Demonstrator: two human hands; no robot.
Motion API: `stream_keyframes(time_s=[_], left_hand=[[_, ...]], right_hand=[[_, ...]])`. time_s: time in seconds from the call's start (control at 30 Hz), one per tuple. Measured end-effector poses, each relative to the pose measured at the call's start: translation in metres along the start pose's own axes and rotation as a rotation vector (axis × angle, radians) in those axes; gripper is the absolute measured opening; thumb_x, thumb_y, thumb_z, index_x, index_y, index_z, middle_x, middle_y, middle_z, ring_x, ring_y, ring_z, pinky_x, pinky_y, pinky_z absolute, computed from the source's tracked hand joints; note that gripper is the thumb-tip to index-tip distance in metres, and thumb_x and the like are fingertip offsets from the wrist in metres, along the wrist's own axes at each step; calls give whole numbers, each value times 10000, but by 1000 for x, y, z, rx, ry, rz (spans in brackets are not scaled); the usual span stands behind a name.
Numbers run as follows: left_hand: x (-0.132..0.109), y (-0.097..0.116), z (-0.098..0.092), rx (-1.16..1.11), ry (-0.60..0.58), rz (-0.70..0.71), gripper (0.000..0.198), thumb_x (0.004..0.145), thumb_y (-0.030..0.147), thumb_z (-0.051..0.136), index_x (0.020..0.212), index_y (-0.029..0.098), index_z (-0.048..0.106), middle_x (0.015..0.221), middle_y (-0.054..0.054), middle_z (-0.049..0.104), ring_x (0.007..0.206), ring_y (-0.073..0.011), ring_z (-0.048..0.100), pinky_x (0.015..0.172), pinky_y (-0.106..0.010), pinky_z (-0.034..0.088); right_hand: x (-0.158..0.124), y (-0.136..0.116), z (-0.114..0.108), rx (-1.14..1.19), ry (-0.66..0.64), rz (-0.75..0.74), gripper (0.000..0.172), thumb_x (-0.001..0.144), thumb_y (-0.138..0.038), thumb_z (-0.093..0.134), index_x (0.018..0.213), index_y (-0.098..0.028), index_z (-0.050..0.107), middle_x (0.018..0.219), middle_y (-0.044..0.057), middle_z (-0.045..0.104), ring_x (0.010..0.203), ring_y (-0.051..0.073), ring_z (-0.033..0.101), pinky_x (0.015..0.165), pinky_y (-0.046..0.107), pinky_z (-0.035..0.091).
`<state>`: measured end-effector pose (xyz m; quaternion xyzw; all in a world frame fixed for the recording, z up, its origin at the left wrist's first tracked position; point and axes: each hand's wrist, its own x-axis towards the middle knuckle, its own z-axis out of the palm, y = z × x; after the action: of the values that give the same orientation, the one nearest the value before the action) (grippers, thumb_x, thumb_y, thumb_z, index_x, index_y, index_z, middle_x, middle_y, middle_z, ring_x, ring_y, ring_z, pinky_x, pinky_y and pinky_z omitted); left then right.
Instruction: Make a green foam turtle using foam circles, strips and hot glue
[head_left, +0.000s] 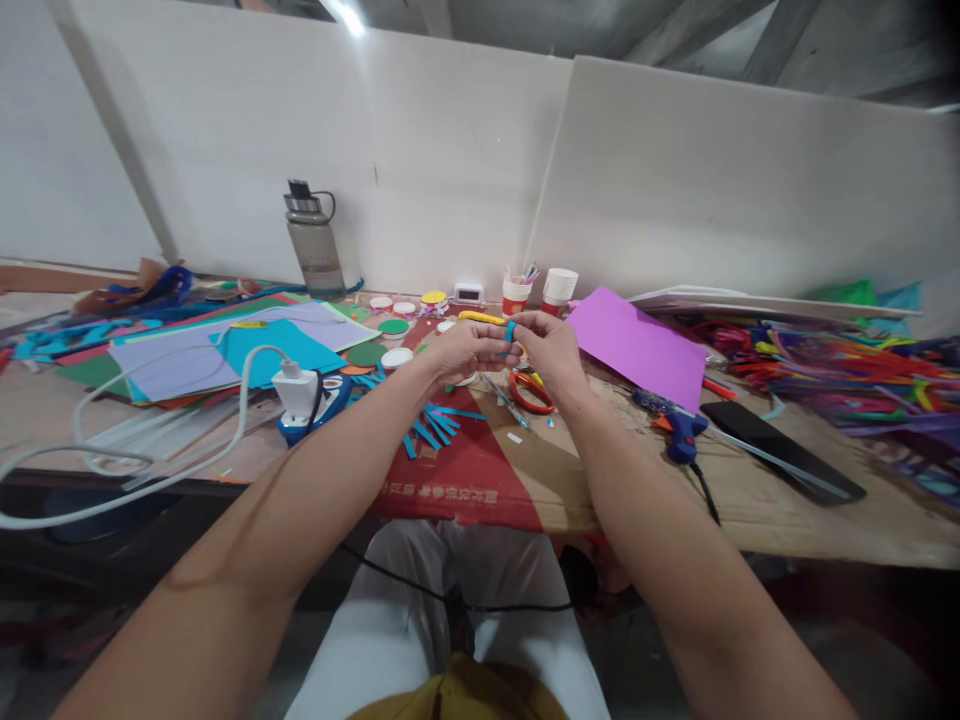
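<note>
Both of my hands meet above the middle of the table, closed on a small curled blue paper strip [510, 332]. My left hand [471, 350] holds it at the fingertips from the left. My right hand [546, 345] pinches it from the right, fingers bent. Just beyond my left fingers shows a long yellow object [481, 317]; whether it is held or lies behind cannot be told. Below the hands are orange-handled scissors [531, 393] and a slim pen-like tool [517, 413]. Loose blue paper strips [435, 428] lie under my left forearm.
Left are coloured paper sheets [281, 352], a power strip with a white plug [296, 390] and a grey bottle [315, 245]. Right are a purple sheet [637, 345], a blue glue gun [681, 435], a black phone [780, 455] and bright craft strips [810, 370]. Paper cups [516, 296] stand behind.
</note>
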<state>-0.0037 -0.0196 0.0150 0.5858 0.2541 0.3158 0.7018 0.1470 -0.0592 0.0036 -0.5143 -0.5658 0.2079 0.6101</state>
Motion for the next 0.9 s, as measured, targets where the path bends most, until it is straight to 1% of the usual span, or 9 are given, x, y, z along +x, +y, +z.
stream_keyframes(time_s=[0.17, 0.3, 0.57, 0.7, 0.8, 0.9], left_hand=[[-1, 0, 2, 3, 7, -24, 220, 679, 195, 836, 839, 111, 710, 800, -65, 743, 676, -100, 680, 704, -229, 517], [2, -3, 0, -11, -7, -31, 157, 714, 194, 803, 807, 120, 700, 812, -79, 749, 683, -116, 693, 715, -241, 524], [4, -4, -1, -41, -2, -56, 95, 747, 157, 757, 812, 126, 696, 781, -78, 755, 671, -137, 715, 680, -231, 530], [6, -6, -2, -32, -9, -37, 146, 715, 190, 795, 786, 122, 687, 787, -83, 751, 684, -153, 720, 691, -250, 532], [7, -8, -3, -5, -25, -18, 229, 665, 243, 842, 716, 121, 656, 736, -69, 732, 690, -164, 722, 687, -249, 526], [8, -8, -3, 6, -24, -11, 266, 650, 264, 854, 678, 123, 630, 694, -56, 716, 688, -166, 722, 685, -247, 524]], right_hand=[[-1, 2, 1, -19, 12, -34, 246, 730, -258, 577, 902, -161, 722, 828, 31, 696, 691, 136, 586, 672, 284, 485], [-2, 2, 2, -18, 21, -37, 244, 742, -256, 569, 909, -157, 718, 832, 36, 679, 684, 138, 574, 653, 286, 478], [-7, -5, 2, -172, 83, -151, 198, 788, -209, 554, 904, -166, 709, 902, 51, 653, 752, 145, 567, 740, 303, 479], [-10, -9, 1, -236, 98, -247, 176, 795, -171, 557, 883, -172, 710, 882, 54, 646, 788, 162, 564, 776, 314, 468], [-11, -10, 1, -277, 104, -335, 174, 800, -145, 551, 869, -167, 709, 872, 64, 639, 826, 176, 565, 786, 319, 463], [-11, -11, 1, -306, 108, -351, 181, 815, -150, 544, 880, -174, 711, 878, 67, 639, 853, 182, 566, 799, 323, 464]])
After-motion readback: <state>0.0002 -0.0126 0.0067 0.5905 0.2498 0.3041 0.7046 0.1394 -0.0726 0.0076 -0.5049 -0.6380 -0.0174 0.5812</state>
